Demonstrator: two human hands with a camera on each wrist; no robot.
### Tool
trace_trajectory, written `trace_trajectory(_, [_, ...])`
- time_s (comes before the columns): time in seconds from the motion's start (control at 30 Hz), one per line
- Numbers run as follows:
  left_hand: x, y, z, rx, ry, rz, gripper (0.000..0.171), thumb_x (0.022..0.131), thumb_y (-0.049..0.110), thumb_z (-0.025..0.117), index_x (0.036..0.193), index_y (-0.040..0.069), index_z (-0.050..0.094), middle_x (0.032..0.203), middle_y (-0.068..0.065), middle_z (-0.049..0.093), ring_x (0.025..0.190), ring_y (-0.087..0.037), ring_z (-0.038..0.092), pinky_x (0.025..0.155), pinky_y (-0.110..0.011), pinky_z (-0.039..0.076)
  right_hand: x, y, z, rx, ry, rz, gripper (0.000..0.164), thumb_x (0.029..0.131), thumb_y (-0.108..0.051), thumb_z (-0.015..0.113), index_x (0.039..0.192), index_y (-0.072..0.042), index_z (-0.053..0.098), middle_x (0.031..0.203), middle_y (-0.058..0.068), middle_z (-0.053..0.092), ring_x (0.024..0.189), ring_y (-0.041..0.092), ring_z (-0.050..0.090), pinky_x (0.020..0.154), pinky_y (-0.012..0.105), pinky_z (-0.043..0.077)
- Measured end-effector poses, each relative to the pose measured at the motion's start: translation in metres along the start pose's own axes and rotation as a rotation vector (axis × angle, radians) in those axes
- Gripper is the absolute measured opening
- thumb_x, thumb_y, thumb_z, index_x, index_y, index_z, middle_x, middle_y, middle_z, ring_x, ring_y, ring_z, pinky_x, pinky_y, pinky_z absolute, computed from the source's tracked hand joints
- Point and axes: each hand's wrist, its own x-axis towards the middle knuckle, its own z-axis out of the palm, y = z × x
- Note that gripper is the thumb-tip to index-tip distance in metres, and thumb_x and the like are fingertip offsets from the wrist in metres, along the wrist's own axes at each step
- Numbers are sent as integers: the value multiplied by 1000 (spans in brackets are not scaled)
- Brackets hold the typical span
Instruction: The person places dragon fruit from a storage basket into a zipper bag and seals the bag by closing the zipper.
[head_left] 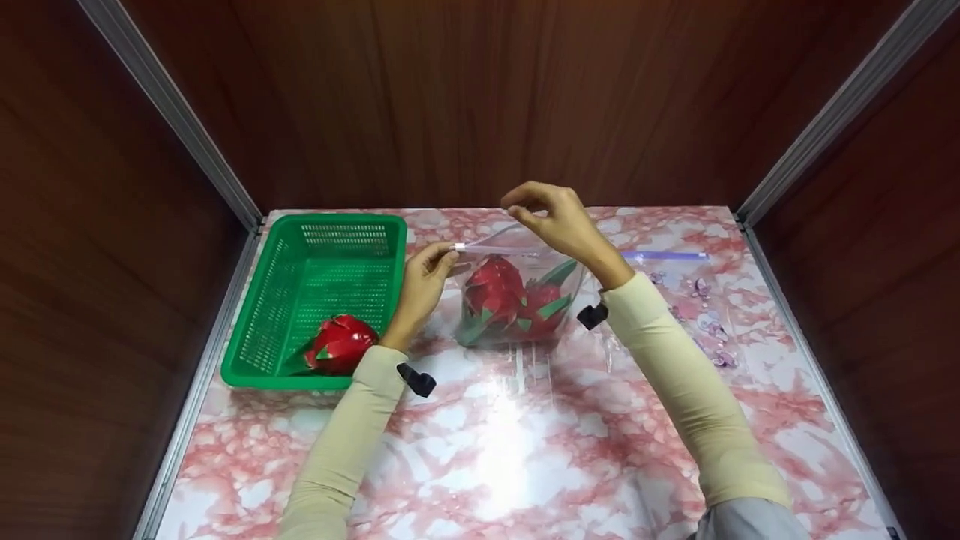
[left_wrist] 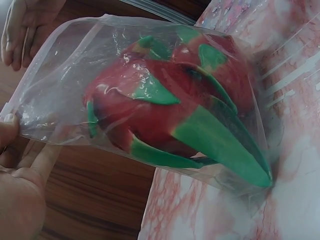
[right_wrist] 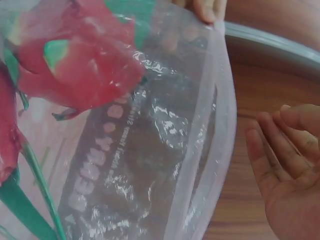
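A clear zip bag with a slider at its top left corner stands on the table, its mouth partly parted. Inside are two red dragon fruits with green scales, seen through the plastic. My left hand pinches the bag's top corner at the slider, thumb against fingers. Above the other end of the mouth hovers my right hand. Its fingers are loosely bent with nothing between them, and the right wrist view shows it apart from the bag's rim.
Left of the bag sits a green plastic basket with one dragon fruit in its near right corner. Another zip bag, flat with a purple strip and printed pattern, lies on the marbled table at the right. Brown wood panels enclose the table.
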Motion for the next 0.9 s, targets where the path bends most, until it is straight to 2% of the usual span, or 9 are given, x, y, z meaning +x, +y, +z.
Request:
trace_trajectory(0.17, [0, -2, -1, -15, 13, -15, 16, 103, -9, 60, 114, -18, 66, 101, -8, 75, 96, -12, 75, 91, -35, 64, 12, -1, 10, -26, -89, -11, 16, 103, -11, 71, 113, -4, 80, 114, 12, 80, 102, 25, 75, 95, 44, 60])
trace_trajectory(0.43, [1, 0, -1, -15, 43, -50, 10, 101, -7, 64, 108, -13, 67, 94, -4, 76, 87, -5, 74, 85, -26, 64, 26, -10, 21, -115, -261, -24, 16, 102, -14, 73, 112, -5, 81, 111, 11, 81, 98, 22, 74, 89, 34, 60])
trace_trajectory(0.7, [2, -1, -1, -38, 32, -41, 7, 101, -9, 62, 105, -12, 68, 90, 0, 74, 87, -7, 75, 85, -28, 64, 36, -21, 31, -189, -376, -52, 15, 102, -15, 73, 109, -4, 81, 109, 10, 80, 86, 16, 66, 80, 29, 56])
trace_trajectory(0.9, [1, -1, -1, -36, 26, -43, 7, 102, -9, 61, 105, -12, 67, 91, -4, 75, 87, -9, 76, 85, -30, 65, 41, -25, 38, -234, -446, -59, 15, 102, -16, 74, 106, -4, 82, 105, 11, 81, 88, 19, 70, 85, 35, 61])
